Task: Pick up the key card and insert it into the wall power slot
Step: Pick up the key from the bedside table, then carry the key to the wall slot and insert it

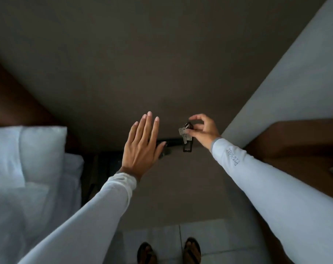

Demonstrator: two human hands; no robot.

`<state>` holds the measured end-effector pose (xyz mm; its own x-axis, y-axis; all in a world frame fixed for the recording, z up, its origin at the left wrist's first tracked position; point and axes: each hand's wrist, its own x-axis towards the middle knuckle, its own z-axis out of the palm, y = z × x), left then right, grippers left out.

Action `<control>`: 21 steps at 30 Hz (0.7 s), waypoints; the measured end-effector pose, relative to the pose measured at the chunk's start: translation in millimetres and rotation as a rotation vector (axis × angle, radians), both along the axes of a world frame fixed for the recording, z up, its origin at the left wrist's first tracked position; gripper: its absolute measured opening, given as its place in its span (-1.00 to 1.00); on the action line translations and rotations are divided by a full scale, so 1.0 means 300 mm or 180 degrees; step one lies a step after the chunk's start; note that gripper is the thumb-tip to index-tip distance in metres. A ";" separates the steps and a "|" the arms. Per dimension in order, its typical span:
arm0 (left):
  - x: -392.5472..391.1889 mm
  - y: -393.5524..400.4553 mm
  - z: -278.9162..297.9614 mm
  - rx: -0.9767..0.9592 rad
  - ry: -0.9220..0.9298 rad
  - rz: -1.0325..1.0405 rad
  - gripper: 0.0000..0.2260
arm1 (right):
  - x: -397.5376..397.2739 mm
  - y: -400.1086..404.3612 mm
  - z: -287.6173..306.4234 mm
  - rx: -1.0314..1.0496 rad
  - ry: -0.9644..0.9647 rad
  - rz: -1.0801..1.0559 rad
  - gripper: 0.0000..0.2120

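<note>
Grey-brown painted wall [162, 63] is filling most of the view, with white bed linen [28, 168] lying at your left and a brown wooden surface [304, 149] at your right. Your left hand [142, 143] is stretching flat toward the wall, fingers spread and holding nothing, and is partly covering a dark horizontal fitting [171, 141]. Your right hand [203, 128] is pinching the dark rectangular key card tag with its small silver metal keys [185, 137] between thumb and fingertips. The tag is hanging with its long axis near vertical, just beside the fitting's right end and directly below your right hand, which is the nearer one. Whether that fitting is the wall power slot is not clear in this dim light; if so, the tag is already pointing down along it.
</note>
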<state>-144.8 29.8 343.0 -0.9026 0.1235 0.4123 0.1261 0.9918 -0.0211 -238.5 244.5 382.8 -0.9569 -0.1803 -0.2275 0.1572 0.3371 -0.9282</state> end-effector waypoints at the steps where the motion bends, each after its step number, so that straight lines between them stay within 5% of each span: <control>1: -0.033 0.019 0.081 -0.0013 0.0102 -0.0036 -0.38 | -0.019 0.016 0.090 -0.0028 0.0111 -0.0030 -0.63; 12: -0.302 0.338 1.049 -0.0064 0.1480 -0.0557 -0.38 | -0.096 0.374 1.105 0.0197 0.1902 -0.0309 -0.84; 21: -0.318 0.770 1.538 0.0171 0.2171 -0.1187 -0.39 | 0.105 0.820 1.565 0.0393 0.2382 -0.1100 -0.77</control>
